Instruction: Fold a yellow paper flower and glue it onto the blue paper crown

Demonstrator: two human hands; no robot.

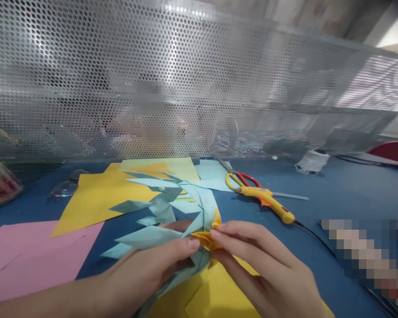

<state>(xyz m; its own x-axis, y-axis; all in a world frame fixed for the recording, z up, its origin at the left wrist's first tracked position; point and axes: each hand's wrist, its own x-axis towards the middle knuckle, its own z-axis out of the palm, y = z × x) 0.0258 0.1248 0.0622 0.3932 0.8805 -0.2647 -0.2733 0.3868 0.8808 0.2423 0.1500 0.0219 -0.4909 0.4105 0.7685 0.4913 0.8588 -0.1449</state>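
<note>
A light blue folded-paper piece (pixel 204 198), curved with several pointed leaf-like spikes on its left side, is held up in front of me. My left hand (pixel 152 260) grips it from the left, thumb on top and the other fingers hidden behind the paper. A small yellow folded-paper piece (pixel 207 240) sits against the blue curve. My right hand (pixel 265 260) pinches this yellow piece between thumb and fingers, while my left thumb tip touches its left end. Whether the yellow piece is fixed to the blue one I cannot tell.
Yellow sheets (pixel 89 194), a pink sheet (pixel 43 251) and a pale green sheet (pixel 182 164) lie on the blue table (pixel 318 198). A yellow glue gun (pixel 268 198) rests right of centre beside scissors (pixel 242 176). Glasses (pixel 64 187) lie left. A perforated metal screen (pixel 192 88) stands behind.
</note>
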